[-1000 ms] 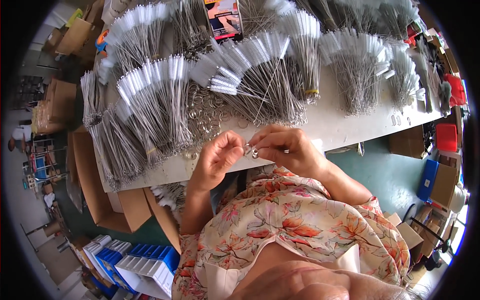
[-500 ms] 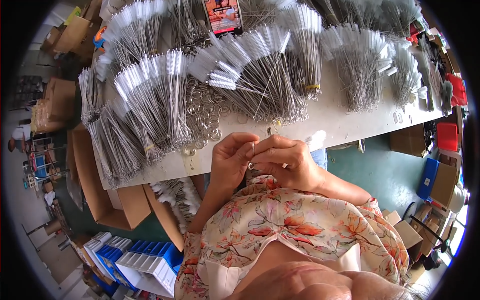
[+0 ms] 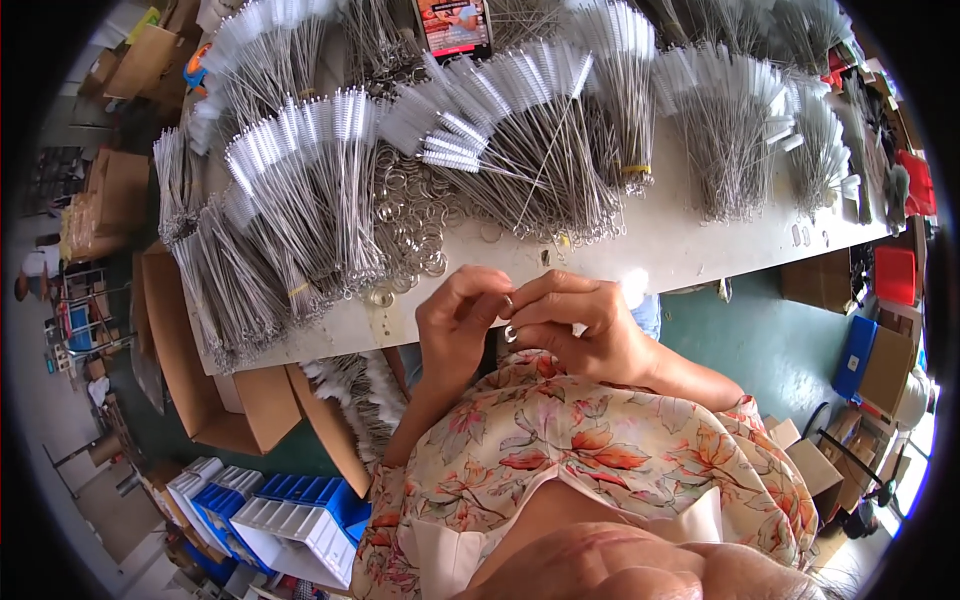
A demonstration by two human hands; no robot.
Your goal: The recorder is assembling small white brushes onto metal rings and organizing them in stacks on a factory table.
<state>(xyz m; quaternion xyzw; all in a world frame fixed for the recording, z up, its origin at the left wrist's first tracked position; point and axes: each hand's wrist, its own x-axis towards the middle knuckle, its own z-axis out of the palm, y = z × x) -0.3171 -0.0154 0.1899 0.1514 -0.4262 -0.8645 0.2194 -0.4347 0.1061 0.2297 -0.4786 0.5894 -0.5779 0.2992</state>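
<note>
Just off the table's near edge, both my hands meet at a small metal ring (image 3: 508, 301). My left hand (image 3: 455, 318) pinches the ring's left side between thumb and fingertips. From the other side, the closed thumb and forefinger of my right hand (image 3: 592, 322) grip the same ring. A second shiny metal piece (image 3: 511, 333) shows below it, against the right hand's fingers; its shape is too small to make out. Beyond the hands lie a pile of loose metal rings (image 3: 410, 215) and a fanned heap of wire brushes (image 3: 530, 150) with white bristles and looped ends.
More bundled brushes (image 3: 305, 190) cover the left of the white table (image 3: 660, 245), with others (image 3: 720, 140) at right. A phone (image 3: 455, 25) stands at the back. Below left are an open cardboard box (image 3: 225, 400) and plastic bins (image 3: 295, 525); a red bin (image 3: 893, 275) is far right.
The ring has tilted a little between my fingertips, and the metal piece below it shows more plainly. My hands stay in nearly the same place, while the whole view shifts slightly.
</note>
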